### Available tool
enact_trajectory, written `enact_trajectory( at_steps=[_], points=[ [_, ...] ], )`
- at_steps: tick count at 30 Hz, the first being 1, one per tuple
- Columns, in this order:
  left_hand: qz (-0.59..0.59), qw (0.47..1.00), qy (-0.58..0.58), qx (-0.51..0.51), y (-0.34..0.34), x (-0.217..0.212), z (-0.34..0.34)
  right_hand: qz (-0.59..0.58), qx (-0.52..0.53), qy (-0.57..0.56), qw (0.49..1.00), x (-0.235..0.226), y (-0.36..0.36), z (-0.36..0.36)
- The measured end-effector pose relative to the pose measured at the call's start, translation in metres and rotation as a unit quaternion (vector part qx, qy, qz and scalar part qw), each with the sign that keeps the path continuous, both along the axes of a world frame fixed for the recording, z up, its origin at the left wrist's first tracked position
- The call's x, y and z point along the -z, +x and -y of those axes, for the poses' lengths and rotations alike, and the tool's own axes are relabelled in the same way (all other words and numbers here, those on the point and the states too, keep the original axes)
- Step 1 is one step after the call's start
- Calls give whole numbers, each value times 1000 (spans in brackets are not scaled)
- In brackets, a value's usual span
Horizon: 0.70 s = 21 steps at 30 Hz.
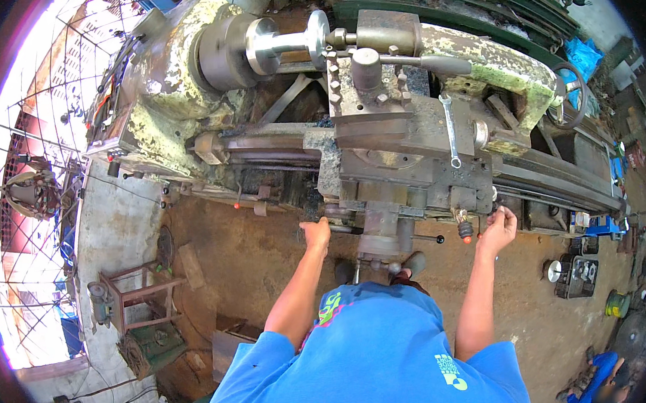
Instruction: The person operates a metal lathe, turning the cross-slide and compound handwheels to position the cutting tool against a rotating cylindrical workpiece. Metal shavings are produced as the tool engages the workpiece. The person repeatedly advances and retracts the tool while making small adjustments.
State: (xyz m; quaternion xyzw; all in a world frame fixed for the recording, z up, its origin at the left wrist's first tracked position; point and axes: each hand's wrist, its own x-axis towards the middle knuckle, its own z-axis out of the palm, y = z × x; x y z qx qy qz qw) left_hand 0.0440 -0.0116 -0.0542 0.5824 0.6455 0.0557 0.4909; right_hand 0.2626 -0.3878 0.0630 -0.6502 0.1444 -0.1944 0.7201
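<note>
In front of me is a metal lathe with worn pale-green paint. My left hand [316,236] is closed at the left side of the carriage [388,168], by its front edge; what its fingers grip is hidden. On the right, my right hand [499,231] has curled fingers beside the carriage's lower right corner; I cannot make out what is in them. A shiny spool-shaped metal workpiece [289,42] sits between the chuck [226,51] and the tailstock [390,32]. The tool post [366,70] stands close to its right flange. A combination wrench [450,130] lies on the carriage.
A black-knobbed handle [438,239] and a red-tipped lever [467,239] stick out between my arms. The tailstock handwheel [569,96] is at the far right. A black crate [577,275] and a bench-grinder stand [141,285] stand on the floor. Another person [601,378] is low at right.
</note>
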Motion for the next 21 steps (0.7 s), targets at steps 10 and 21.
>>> enact_trajectory(
  at_steps=[10,21],
  points=[
    [37,994,-103,-10,-2,-16,-3,-49,-195,-282,938,-29,-16,-42],
    [65,985,-155,-35,0,-36,-2,-47,-187,-303,933,-26,-15,-42]
  ],
)
